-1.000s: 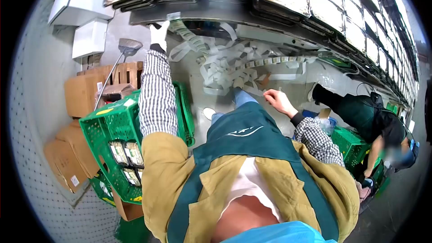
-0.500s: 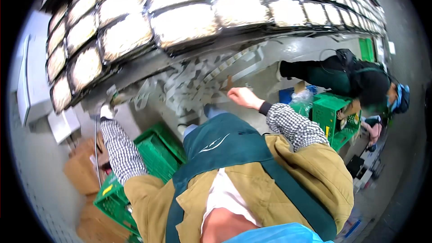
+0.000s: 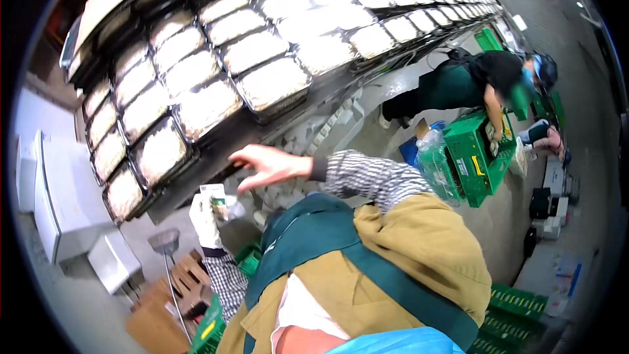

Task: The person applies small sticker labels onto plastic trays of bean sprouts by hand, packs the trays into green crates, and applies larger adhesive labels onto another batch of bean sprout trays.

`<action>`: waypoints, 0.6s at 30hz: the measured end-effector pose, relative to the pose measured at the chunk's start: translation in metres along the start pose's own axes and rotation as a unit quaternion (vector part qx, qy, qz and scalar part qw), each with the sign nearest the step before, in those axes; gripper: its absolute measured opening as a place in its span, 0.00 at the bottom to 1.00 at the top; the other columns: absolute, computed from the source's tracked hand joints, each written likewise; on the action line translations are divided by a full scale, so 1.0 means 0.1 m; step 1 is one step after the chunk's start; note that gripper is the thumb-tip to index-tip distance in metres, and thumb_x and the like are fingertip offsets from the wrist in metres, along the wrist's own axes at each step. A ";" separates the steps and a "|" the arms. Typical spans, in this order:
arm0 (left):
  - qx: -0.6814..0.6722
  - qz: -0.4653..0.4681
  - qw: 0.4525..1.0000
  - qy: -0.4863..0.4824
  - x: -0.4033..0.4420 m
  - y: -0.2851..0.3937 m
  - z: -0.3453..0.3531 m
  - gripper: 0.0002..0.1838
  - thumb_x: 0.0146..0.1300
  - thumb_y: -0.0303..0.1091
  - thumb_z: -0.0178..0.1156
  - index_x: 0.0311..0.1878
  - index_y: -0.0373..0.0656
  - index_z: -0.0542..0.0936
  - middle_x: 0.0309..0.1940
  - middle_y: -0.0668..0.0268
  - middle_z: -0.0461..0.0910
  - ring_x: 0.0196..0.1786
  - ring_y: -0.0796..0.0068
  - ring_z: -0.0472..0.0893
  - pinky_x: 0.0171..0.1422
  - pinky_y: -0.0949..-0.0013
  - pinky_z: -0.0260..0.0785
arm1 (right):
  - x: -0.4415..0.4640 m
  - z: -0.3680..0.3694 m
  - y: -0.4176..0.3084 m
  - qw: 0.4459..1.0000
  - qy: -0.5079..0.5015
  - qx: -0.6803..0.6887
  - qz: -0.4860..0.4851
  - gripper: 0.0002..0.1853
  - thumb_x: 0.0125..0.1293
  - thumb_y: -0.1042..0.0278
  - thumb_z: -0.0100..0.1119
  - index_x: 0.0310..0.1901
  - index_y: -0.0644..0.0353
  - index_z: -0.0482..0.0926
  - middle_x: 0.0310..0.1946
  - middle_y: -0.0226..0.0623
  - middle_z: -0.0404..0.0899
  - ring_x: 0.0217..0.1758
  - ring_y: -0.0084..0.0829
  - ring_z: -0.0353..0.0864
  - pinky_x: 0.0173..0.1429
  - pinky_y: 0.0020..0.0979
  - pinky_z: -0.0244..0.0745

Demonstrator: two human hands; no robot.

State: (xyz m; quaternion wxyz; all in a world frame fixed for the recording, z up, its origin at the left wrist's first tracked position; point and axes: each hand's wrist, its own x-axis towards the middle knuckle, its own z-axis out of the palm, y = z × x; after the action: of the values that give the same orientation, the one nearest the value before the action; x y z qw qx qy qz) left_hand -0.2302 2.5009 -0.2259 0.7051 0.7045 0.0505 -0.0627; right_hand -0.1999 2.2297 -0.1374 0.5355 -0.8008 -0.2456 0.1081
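Note:
My left hand (image 3: 207, 221), in a white glove, grips a small white-and-green printed label (image 3: 213, 198) at the table's near edge. Whether it is one label or a stack, I cannot tell. Bare, with fingers apart and nothing in them, my right hand (image 3: 274, 165) reaches towards the label without touching it. Just beyond both hands, rows of black trays (image 3: 274, 84) with clear glossy tops and pale contents cover the table, some of them stacked. Glare hides much of what they hold.
Pale strips (image 3: 327, 128) lie below the table. Green crates (image 3: 473, 156) stand at the right, where a co-worker (image 3: 472, 78) bends over with a hand in one. A long-handled dustpan (image 3: 164, 241), cardboard (image 3: 157, 318) and a white box (image 3: 114, 262) are at lower left.
The view has turned and the table's trays show more fully. My left hand has come up with the label in sight. My right hand has moved left and its fingers have opened.

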 end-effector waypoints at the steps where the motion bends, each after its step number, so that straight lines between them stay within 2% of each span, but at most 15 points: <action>1: -0.036 0.003 0.999 -0.009 -0.02 0.19 0.08 0.08 0.69 0.34 0.55 0.36 0.41 0.77 0.31 0.71 0.78 0.33 0.84 0.75 0.39 0.77 0.69 | 0.17 0.10 -0.15 0.998 -0.040 0.006 0.048 0.45 0.50 0.46 0.73 0.61 0.71 0.66 0.49 0.48 0.75 0.51 0.34 0.77 0.54 0.30 0.75; 2: -0.052 0.047 0.997 -0.019 -0.01 0.47 0.16 0.08 0.69 0.35 0.56 0.37 0.41 0.77 0.30 0.72 0.78 0.31 0.85 0.75 0.35 0.79 0.68 | 0.35 0.22 -0.21 0.994 -0.072 0.034 0.072 0.47 0.49 0.44 0.73 0.61 0.71 0.65 0.49 0.47 0.75 0.50 0.33 0.77 0.53 0.29 0.74; 3: -0.097 0.027 0.994 -0.051 0.03 0.60 0.11 0.09 0.69 0.37 0.57 0.37 0.42 0.78 0.29 0.72 0.78 0.29 0.85 0.75 0.33 0.81 0.68 | 0.47 0.31 -0.27 0.993 -0.076 0.049 0.070 0.43 0.49 0.47 0.74 0.58 0.71 0.69 0.44 0.46 0.79 0.46 0.32 0.79 0.49 0.29 0.75; 5: -0.101 0.076 0.991 -0.038 0.07 0.97 0.16 0.10 0.69 0.37 0.57 0.35 0.40 0.77 0.31 0.71 0.78 0.31 0.85 0.74 0.34 0.80 0.68 | 0.60 0.30 -0.63 0.997 -0.033 0.041 0.057 0.35 0.49 0.51 0.73 0.52 0.71 0.75 0.37 0.44 0.82 0.39 0.31 0.82 0.44 0.30 0.77; 6: -0.079 0.070 0.994 -0.039 0.10 1.05 0.11 0.11 0.69 0.37 0.57 0.36 0.40 0.77 0.31 0.71 0.78 0.32 0.85 0.75 0.35 0.80 0.68 | 0.63 0.31 -0.68 0.999 0.008 0.035 0.036 0.27 0.50 0.55 0.72 0.45 0.68 0.79 0.32 0.43 0.83 0.34 0.31 0.83 0.41 0.31 0.78; 7: -0.089 0.076 0.993 -0.016 0.06 1.20 0.18 0.10 0.69 0.37 0.56 0.38 0.39 0.78 0.31 0.71 0.78 0.31 0.86 0.74 0.35 0.81 0.67 | 0.66 0.30 -0.75 0.998 0.022 0.051 0.015 0.23 0.52 0.57 0.71 0.43 0.67 0.79 0.31 0.42 0.83 0.34 0.29 0.82 0.40 0.30 0.77; 10: -0.071 0.126 0.989 0.017 0.10 1.16 0.12 0.13 0.69 0.38 0.56 0.45 0.36 0.79 0.37 0.68 0.81 0.37 0.82 0.77 0.43 0.77 0.71 | 0.70 0.31 -0.77 0.999 0.037 0.036 -0.013 0.20 0.53 0.57 0.71 0.39 0.67 0.79 0.29 0.41 0.82 0.32 0.26 0.81 0.37 0.29 0.75; 14: -0.044 0.127 0.989 0.054 -0.07 1.15 0.08 0.12 0.70 0.38 0.55 0.39 0.38 0.79 0.33 0.71 0.79 0.33 0.86 0.74 0.36 0.79 0.67 | 0.52 0.56 -0.86 0.991 0.129 0.025 -0.032 0.16 0.54 0.61 0.68 0.37 0.65 0.79 0.23 0.42 0.78 0.26 0.29 0.78 0.34 0.29 0.74; 15: -0.030 0.129 0.990 0.052 -0.12 1.08 0.00 0.12 0.70 0.39 0.55 0.37 0.39 0.79 0.32 0.71 0.79 0.32 0.86 0.74 0.36 0.79 0.67 | 0.48 0.69 -0.82 0.989 0.144 0.041 -0.018 0.16 0.54 0.61 0.68 0.38 0.65 0.79 0.23 0.42 0.78 0.25 0.28 0.78 0.34 0.30 0.74; 17: -0.040 0.114 0.991 0.062 -0.31 1.12 0.01 0.13 0.70 0.38 0.56 0.35 0.39 0.78 0.30 0.70 0.79 0.32 0.85 0.74 0.36 0.79 0.67 | 0.34 0.92 -0.84 0.971 0.197 0.127 -0.054 0.17 0.54 0.61 0.68 0.39 0.66 0.78 0.25 0.42 0.78 0.26 0.29 0.78 0.34 0.30 0.73; 18: -0.043 0.109 0.991 0.066 -0.40 1.10 -0.01 0.12 0.69 0.38 0.56 0.34 0.39 0.78 0.30 0.70 0.79 0.32 0.85 0.74 0.36 0.79 0.67 | 0.27 0.98 -0.85 0.972 0.190 0.123 -0.056 0.18 0.55 0.61 0.68 0.40 0.66 0.78 0.27 0.43 0.78 0.27 0.30 0.78 0.35 0.30 0.74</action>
State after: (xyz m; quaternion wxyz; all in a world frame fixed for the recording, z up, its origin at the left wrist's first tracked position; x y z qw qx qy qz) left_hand -0.2519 2.5025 -0.1109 0.7327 0.6772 0.0226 0.0636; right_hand -0.2432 2.3485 -0.0976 0.6720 -0.7196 -0.1684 -0.0472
